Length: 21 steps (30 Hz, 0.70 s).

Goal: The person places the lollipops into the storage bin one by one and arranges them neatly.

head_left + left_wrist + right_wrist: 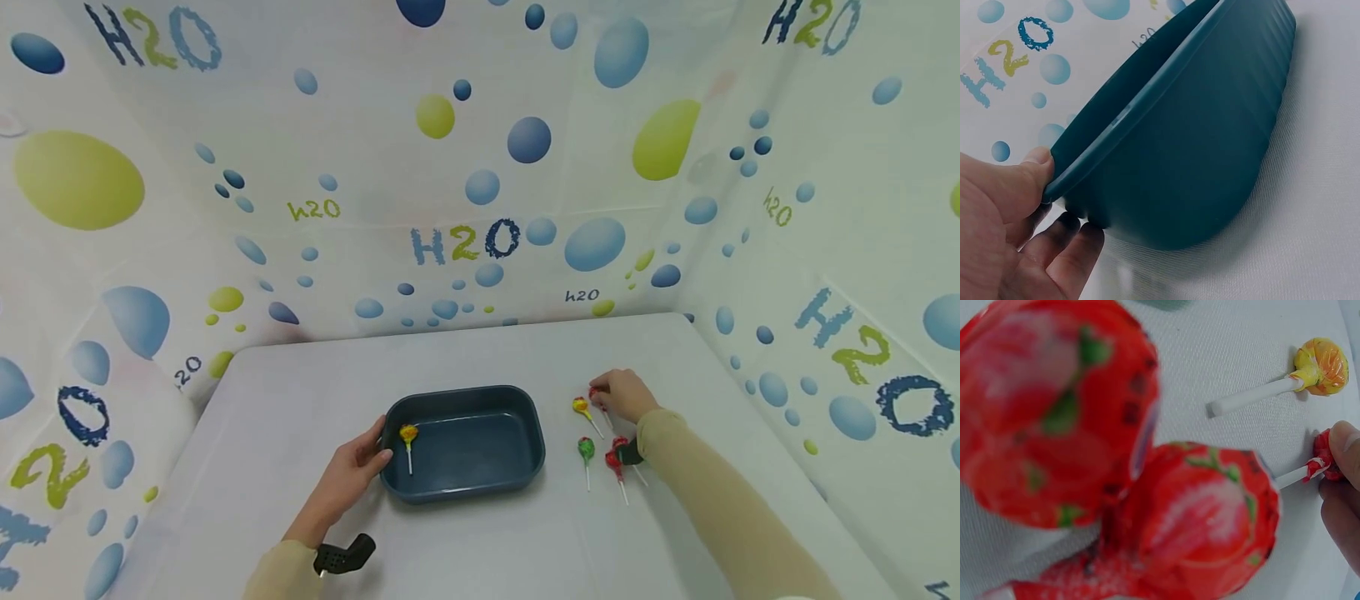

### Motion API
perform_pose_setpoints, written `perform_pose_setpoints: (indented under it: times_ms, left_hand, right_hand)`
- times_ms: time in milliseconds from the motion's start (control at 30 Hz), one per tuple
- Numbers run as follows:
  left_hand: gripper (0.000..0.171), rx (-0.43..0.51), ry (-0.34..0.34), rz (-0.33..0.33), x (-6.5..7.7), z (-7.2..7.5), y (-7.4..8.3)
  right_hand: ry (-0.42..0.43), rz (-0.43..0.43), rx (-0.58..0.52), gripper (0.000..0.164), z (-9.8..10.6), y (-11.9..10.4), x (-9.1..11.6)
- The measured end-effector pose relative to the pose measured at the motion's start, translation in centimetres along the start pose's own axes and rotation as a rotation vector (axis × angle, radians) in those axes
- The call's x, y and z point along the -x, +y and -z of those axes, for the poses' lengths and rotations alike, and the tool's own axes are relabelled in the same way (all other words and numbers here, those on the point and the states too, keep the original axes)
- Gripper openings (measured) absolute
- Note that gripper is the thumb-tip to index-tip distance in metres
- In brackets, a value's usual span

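Note:
My left hand [351, 468] grips the left end of a dark blue rectangular tray [480, 450], thumb over the rim and fingers beneath it, as the left wrist view shows. Inside the tray, near that end, lies a yellow lollipop [408, 433]. Right of the tray, my right hand [628, 395] pinches the head of a red lollipop [1322, 456] between thumb and finger; its white stick points away from the hand. A second yellow lollipop [1322, 365] lies close by. Two more red lollipops [1210, 519] loom large in the right wrist view, under the wrist.
A green lollipop [586, 448] lies between the tray and the red ones. The black wrist camera [630, 452] partly covers the lollipops under the right forearm. A white cloth covers the table [315, 383], and sheets printed with bubbles [480, 187] hang around it.

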<state>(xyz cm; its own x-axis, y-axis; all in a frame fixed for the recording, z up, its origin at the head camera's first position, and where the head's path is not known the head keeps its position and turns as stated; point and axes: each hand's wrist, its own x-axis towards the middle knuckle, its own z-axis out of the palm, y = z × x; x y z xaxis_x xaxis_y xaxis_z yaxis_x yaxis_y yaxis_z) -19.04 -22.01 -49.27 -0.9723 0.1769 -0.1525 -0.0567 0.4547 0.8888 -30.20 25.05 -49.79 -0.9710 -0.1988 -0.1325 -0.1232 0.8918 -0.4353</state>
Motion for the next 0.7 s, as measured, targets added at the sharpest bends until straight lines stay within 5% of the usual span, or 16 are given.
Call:
perform_pose_setpoints:
  times_ms: [433,700]
  left_hand:
    - [0.065,0.008,0.013,-0.007,0.0,-0.1,-0.1]
    - [0.065,-0.005,0.019,-0.003,0.0,-0.1,-0.1]
  right_hand:
    - [-0.001,-0.032,-0.019,0.034,0.4,-0.1,0.2]
    - [0.087,0.002,-0.068,0.035,3.4,-0.9,0.6]
